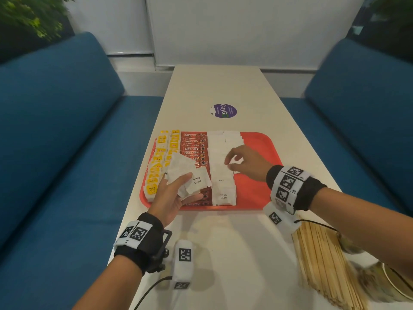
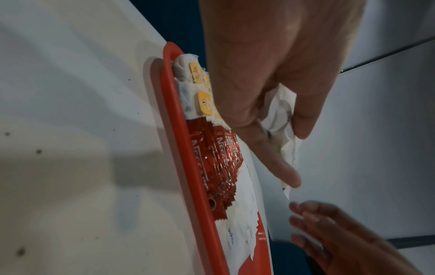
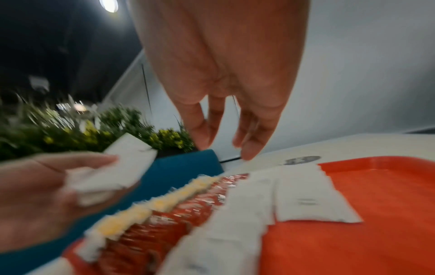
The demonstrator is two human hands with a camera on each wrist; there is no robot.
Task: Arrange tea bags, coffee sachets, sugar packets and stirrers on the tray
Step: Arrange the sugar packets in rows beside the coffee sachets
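Note:
A red tray (image 1: 257,142) lies on the table, holding rows of yellow-tagged tea bags (image 1: 161,153), red coffee sachets (image 1: 194,144) and white sugar packets (image 1: 220,148). My left hand (image 1: 176,191) hovers over the tray's left part and grips a bunch of white sugar packets (image 1: 190,175), the same bunch (image 2: 280,115) showing between thumb and fingers in the left wrist view. My right hand (image 1: 243,163) is over the sugar row, fingers loosely spread, with nothing seen between them (image 3: 226,145). Wooden stirrers (image 1: 321,260) lie on the table near the right forearm.
Blue sofas (image 1: 55,130) flank the long white table (image 1: 223,253). A round purple sticker (image 1: 223,110) sits beyond the tray. The tray's right part (image 3: 364,241) is bare red plastic. Plants (image 3: 70,130) stand behind the left sofa.

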